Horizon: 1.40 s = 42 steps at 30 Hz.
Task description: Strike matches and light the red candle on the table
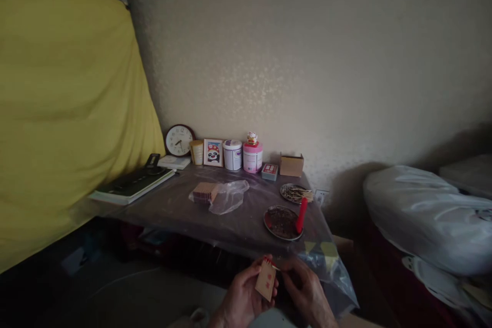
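Observation:
My left hand (242, 297) is wrapped round a small brown cardboard matchbox (265, 282) with red characters on its face. Red-tipped matches (268, 261) stick out at its upper end. Close beside it on the right, my right hand (305, 287) pinches a thin pale match (275, 268), whose far end meets the top of the box. Both hands are in front of the table's near edge. Beyond them, a round metal plate (282, 221) carries dark bits and an upright red candle (302, 214).
A second plate (284, 192) of loose matchsticks sits behind. Stacked brown boxes (205, 192) lie in a clear plastic bag (230, 197). Along the wall stand a clock (179, 140), a panda picture (213, 152), tubs (232, 155) and an open carton (291, 165). Plastic covers the table (169, 215).

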Each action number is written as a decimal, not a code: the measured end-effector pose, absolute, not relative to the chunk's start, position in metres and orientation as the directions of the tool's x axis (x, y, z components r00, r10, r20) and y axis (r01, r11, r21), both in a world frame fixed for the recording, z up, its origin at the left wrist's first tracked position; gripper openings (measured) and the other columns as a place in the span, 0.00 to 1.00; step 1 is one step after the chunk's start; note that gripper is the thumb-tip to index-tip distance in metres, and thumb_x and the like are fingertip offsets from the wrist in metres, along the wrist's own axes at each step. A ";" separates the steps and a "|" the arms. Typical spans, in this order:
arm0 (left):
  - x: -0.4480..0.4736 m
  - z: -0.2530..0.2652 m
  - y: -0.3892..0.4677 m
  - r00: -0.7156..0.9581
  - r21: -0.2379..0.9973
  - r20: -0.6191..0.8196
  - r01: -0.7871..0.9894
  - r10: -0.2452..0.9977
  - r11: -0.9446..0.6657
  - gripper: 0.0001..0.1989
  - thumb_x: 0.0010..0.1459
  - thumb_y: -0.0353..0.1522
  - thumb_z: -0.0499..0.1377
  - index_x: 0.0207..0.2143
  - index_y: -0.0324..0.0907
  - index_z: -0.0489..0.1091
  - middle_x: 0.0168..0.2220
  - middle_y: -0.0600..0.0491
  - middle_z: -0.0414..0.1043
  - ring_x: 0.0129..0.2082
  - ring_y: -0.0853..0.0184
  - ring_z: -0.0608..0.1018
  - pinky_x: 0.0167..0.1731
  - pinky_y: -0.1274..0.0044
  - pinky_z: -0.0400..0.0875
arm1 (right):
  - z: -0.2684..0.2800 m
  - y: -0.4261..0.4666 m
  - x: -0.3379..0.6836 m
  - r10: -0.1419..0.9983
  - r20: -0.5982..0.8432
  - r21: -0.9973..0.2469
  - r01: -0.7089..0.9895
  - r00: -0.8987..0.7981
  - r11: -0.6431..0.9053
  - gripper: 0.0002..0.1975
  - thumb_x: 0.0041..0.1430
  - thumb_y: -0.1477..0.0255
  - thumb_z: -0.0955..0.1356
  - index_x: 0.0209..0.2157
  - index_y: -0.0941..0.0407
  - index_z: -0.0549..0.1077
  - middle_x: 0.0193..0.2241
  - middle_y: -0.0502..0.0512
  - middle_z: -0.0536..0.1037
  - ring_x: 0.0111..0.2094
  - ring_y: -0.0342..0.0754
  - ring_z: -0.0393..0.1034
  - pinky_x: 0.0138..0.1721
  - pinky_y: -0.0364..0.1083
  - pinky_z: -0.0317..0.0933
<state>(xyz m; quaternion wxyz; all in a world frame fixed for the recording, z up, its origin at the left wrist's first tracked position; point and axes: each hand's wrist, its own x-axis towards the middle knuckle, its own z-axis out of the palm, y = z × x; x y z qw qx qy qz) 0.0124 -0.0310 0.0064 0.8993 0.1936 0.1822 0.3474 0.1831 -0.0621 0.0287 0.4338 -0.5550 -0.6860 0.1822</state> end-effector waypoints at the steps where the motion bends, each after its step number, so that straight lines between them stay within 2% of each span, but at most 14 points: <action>1: 0.013 0.006 -0.031 0.693 0.472 -0.189 -0.557 0.696 0.683 0.21 0.55 0.35 0.54 0.52 0.42 0.63 0.31 0.46 0.76 0.28 0.65 0.76 0.29 0.76 0.65 | 0.028 -0.062 0.183 0.917 0.399 -0.737 0.597 0.005 0.317 0.05 0.55 0.72 0.64 0.27 0.55 0.70 0.26 0.52 0.75 0.28 0.47 0.70 0.32 0.43 0.64; 7: 0.013 0.006 -0.030 0.688 0.452 -0.155 -0.589 0.709 0.670 0.19 0.56 0.34 0.54 0.51 0.44 0.62 0.34 0.45 0.77 0.32 0.64 0.77 0.32 0.75 0.65 | 0.024 -0.061 0.185 0.933 0.349 -0.852 0.447 0.092 0.274 0.11 0.55 0.63 0.66 0.27 0.56 0.70 0.25 0.53 0.75 0.29 0.48 0.71 0.32 0.43 0.65; 12: 0.013 0.006 -0.029 0.675 0.435 -0.110 -0.627 0.729 0.646 0.17 0.57 0.33 0.55 0.50 0.45 0.62 0.37 0.46 0.76 0.34 0.64 0.78 0.32 0.76 0.64 | 0.022 -0.061 0.184 0.966 0.245 -0.931 0.297 0.081 0.211 0.15 0.56 0.58 0.65 0.36 0.56 0.72 0.31 0.54 0.77 0.34 0.49 0.71 0.35 0.44 0.65; 16: 0.014 0.007 -0.028 0.651 0.433 -0.099 -0.652 0.752 0.622 0.16 0.56 0.32 0.55 0.49 0.47 0.64 0.39 0.48 0.75 0.36 0.64 0.77 0.33 0.75 0.64 | 0.018 -0.061 0.182 0.963 0.253 -0.935 0.279 0.097 0.218 0.17 0.54 0.55 0.66 0.32 0.55 0.71 0.28 0.53 0.74 0.31 0.48 0.70 0.33 0.43 0.65; 23: 0.015 0.009 -0.027 0.604 0.407 -0.057 -0.713 0.795 0.571 0.14 0.55 0.29 0.57 0.45 0.47 0.68 0.40 0.51 0.73 0.39 0.65 0.74 0.36 0.75 0.64 | 0.009 -0.060 0.178 0.927 0.342 -0.925 0.228 0.151 0.304 0.15 0.52 0.57 0.68 0.29 0.55 0.70 0.29 0.53 0.74 0.33 0.48 0.70 0.37 0.43 0.65; 29: 0.018 0.006 -0.026 0.585 0.350 -0.003 -0.759 0.811 0.549 0.13 0.55 0.27 0.56 0.43 0.45 0.69 0.41 0.52 0.74 0.42 0.65 0.74 0.41 0.74 0.64 | 0.014 -0.068 0.172 0.952 0.280 -0.945 0.208 0.126 0.251 0.11 0.56 0.61 0.66 0.35 0.54 0.70 0.30 0.51 0.75 0.31 0.46 0.70 0.33 0.39 0.64; 33: 0.018 0.004 -0.024 0.581 0.326 0.035 -0.776 0.813 0.540 0.12 0.57 0.27 0.54 0.44 0.44 0.69 0.40 0.51 0.75 0.41 0.66 0.75 0.40 0.74 0.65 | 0.017 -0.069 0.171 0.945 0.299 -0.933 0.252 0.135 0.259 0.11 0.58 0.61 0.65 0.35 0.55 0.70 0.29 0.51 0.75 0.30 0.45 0.70 0.32 0.39 0.65; 37: 0.018 0.003 -0.022 0.575 0.304 0.037 -0.786 0.818 0.539 0.13 0.58 0.27 0.54 0.44 0.43 0.70 0.41 0.50 0.76 0.42 0.66 0.75 0.41 0.74 0.66 | 0.023 -0.069 0.169 0.916 0.379 -0.878 0.364 0.135 0.309 0.11 0.58 0.62 0.64 0.34 0.56 0.70 0.30 0.53 0.76 0.32 0.47 0.73 0.33 0.39 0.66; 42: 0.017 0.004 -0.022 0.562 0.305 0.035 -0.793 0.826 0.527 0.12 0.58 0.28 0.54 0.43 0.43 0.70 0.40 0.50 0.75 0.42 0.67 0.75 0.43 0.74 0.66 | 0.032 -0.071 0.162 0.791 0.612 -0.675 0.539 0.025 0.505 0.07 0.60 0.68 0.63 0.36 0.54 0.71 0.31 0.53 0.77 0.33 0.45 0.74 0.36 0.38 0.67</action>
